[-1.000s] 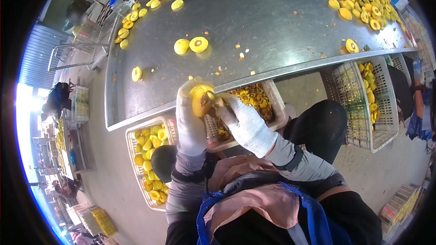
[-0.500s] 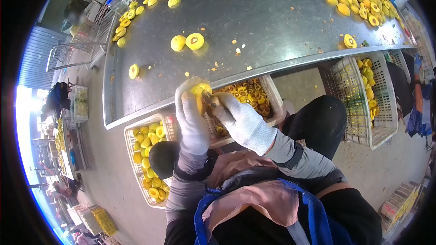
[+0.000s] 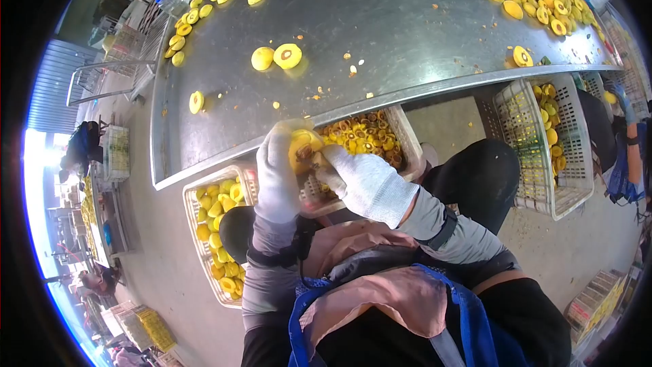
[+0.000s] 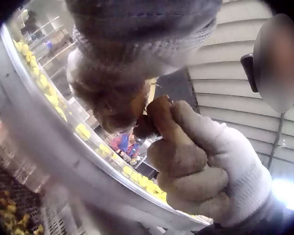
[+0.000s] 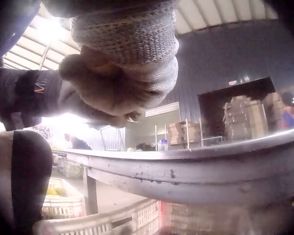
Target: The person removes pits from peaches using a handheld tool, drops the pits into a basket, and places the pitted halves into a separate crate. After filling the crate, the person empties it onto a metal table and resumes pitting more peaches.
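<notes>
The yellow fruit with a brown core patch [image 3: 301, 144] sits in the curled fingers of the white-gloved left hand [image 3: 277, 177], just off the near edge of the grey metal worktop [image 3: 380, 20], its patch turned right toward the close white-gloved right hand [image 3: 373, 187], whose fingers pinch a small dark item [image 3: 316, 159], too blurred to identify.

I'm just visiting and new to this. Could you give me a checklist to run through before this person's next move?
1. Fruit held in the left hand: ok, fingers around it.
2. Right hand close to the fruit: ok, fingertips beside it.
3. Type of object pinched in the right hand: cannot tell, fingers mostly hide it.
4. Gloves on both hands: ok.
5. Table free of scraps: not ok, small bits lie on it.
</notes>
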`<state>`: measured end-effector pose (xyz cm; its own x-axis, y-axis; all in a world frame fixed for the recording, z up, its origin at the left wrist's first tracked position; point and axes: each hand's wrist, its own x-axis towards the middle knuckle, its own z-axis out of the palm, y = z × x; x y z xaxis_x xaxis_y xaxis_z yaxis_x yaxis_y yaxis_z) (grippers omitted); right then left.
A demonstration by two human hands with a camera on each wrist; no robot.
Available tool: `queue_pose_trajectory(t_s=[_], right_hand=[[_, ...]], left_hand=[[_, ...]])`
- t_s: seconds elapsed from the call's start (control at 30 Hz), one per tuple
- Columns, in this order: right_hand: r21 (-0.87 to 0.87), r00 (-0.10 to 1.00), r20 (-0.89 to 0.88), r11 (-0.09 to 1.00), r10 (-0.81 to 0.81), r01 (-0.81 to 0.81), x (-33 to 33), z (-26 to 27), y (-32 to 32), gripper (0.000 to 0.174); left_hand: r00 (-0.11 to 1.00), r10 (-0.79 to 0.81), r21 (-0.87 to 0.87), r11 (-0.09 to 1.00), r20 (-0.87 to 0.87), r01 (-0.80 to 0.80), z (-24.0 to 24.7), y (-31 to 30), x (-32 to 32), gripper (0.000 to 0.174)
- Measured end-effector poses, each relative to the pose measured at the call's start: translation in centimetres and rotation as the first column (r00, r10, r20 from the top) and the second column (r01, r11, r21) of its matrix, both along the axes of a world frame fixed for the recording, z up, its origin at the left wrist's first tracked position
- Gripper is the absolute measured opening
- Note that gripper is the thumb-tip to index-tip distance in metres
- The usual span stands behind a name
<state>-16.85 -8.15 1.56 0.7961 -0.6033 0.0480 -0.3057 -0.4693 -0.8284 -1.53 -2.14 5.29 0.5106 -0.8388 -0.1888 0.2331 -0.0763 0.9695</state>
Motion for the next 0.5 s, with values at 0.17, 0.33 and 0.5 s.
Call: queue_pose_trajectory(t_s=[0.17, 0.33, 0.5], right_hand=[[0.111, 0.970, 0.242, 0.994, -0.021, -0.006, 0.6, -1.1, 0.7, 0.039], [-0.291, 0.884, 0.431, 0.955, 0.182, -0.055, 0.6, -1.8, -0.1, 0.033], [-0.051, 0.894, 0.415, 0.985, 0.172, -0.166, 0.2, -1.3, -0.6, 0.035]], left_hand=[[0.963, 0.055, -0.118, 0.993, 0.264, -0.024, -1.2, -0.2, -0.3, 0.040], [0.987, 0.065, -0.155, 0.987, 0.149, -0.041, -1.7, -0.2, -0.2, 0.039], [0.977, 0.026, -0.128, 0.992, 0.213, 0.001, -1.4, -0.3, -0.1, 0.039]])
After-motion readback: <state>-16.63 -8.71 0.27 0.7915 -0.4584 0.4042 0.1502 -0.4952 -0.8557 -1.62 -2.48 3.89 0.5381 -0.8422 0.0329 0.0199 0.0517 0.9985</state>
